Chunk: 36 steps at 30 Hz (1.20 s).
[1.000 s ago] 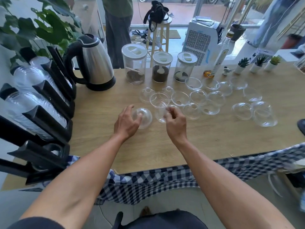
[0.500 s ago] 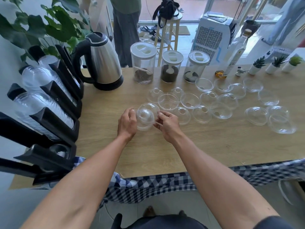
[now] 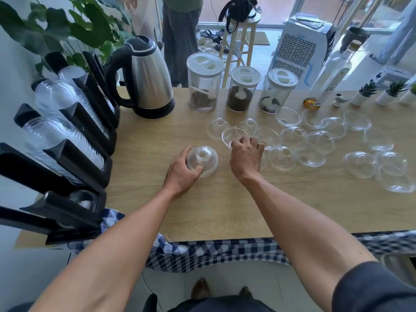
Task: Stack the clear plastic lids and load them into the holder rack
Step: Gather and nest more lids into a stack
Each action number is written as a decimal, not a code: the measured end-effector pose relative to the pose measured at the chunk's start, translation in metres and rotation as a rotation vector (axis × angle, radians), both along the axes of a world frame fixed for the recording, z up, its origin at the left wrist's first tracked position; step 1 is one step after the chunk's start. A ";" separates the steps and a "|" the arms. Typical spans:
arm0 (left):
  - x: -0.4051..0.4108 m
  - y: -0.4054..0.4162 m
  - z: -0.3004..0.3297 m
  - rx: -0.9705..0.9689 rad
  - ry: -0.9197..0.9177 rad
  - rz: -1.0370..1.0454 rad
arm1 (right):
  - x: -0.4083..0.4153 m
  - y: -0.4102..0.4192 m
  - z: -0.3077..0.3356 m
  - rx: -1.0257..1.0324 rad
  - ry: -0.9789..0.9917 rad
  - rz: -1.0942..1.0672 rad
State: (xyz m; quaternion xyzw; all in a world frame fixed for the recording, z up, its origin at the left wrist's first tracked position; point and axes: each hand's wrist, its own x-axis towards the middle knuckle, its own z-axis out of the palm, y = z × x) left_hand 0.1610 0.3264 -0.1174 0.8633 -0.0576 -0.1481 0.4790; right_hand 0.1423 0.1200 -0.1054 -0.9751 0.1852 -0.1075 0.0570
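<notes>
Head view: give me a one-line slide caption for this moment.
Left hand steadies a stack of domed lids on the table while the right hand reaches among loose lids.

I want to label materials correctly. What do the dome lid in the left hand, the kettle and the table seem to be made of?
Dome lid: thin clear plastic, glossy; the wood shows through it and its rim catches light.
Kettle: body looks like brushed stainless steel with soft reflections; handle, lid and base are black, probably plastic.
Table: light wood grain, matte; solid wood or laminate cannot be told.
</notes>
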 end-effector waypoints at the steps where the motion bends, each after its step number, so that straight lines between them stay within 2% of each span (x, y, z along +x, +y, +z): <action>1: 0.000 0.001 0.002 -0.003 0.017 0.009 | 0.000 0.000 0.003 0.038 -0.046 -0.005; 4: -0.002 0.002 0.009 -0.053 0.058 0.035 | -0.002 0.008 0.019 0.315 -0.292 -0.012; 7: -0.004 0.001 0.019 -0.116 0.077 0.099 | -0.001 0.018 0.041 0.872 -0.421 0.010; 12: 0.009 0.007 0.009 -0.239 0.181 0.250 | -0.006 0.027 0.047 1.676 -0.270 -0.119; 14: 0.014 0.007 0.000 -0.245 0.194 0.244 | -0.012 0.027 0.038 1.872 -0.211 -0.129; 16: 0.010 0.006 0.008 -0.266 0.194 0.228 | -0.018 0.026 0.031 1.982 -0.152 -0.150; 19: 0.005 0.004 0.014 -0.272 0.197 0.250 | -0.025 0.024 0.022 1.928 -0.090 -0.214; 24: 0.003 0.000 0.014 -0.242 0.185 0.268 | -0.034 0.025 0.004 1.503 -0.033 -0.332; 26: 0.001 -0.001 0.016 -0.225 0.168 0.260 | -0.036 0.025 -0.002 1.403 -0.034 -0.362; 31: 0.000 -0.013 0.030 -0.174 0.163 0.217 | -0.035 0.028 -0.002 1.143 -0.040 -0.256; 33: 0.003 -0.017 0.030 -0.163 0.167 0.213 | -0.028 0.030 0.000 1.119 -0.006 -0.200; 36: 0.004 -0.023 0.030 -0.169 0.176 0.186 | -0.019 0.030 -0.008 1.190 0.021 -0.149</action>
